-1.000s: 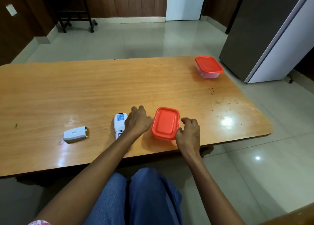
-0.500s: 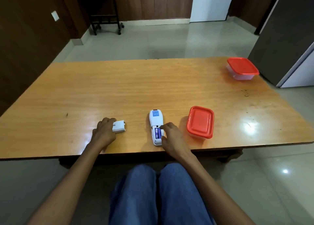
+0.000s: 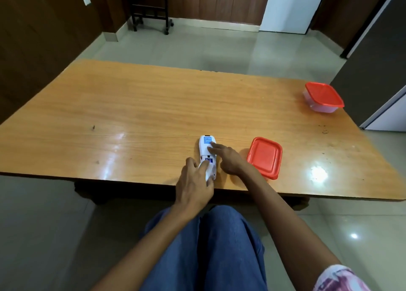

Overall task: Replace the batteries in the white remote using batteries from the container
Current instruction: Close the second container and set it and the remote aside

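The white remote (image 3: 206, 147) lies face down near the table's front edge, its blue label toward the far end and its battery bay partly showing. My left hand (image 3: 195, 182) holds the white battery cover (image 3: 212, 173) over the remote's near end. My right hand (image 3: 228, 159) rests beside the remote, index finger stretched out and pressing on its back by the label. Just right of that hand sits a red-lidded container (image 3: 264, 156), closed. Whether batteries sit in the bay is hard to tell.
A second red-lidded container (image 3: 323, 97) stands at the far right corner of the wooden table (image 3: 136, 115). A dark fridge (image 3: 373, 71) stands past the table's right end. My knees in blue jeans are under the front edge.
My left hand has carried the battery cover from the left over to the remote's near end. My right index finger has shifted from the battery bay up toward the label.
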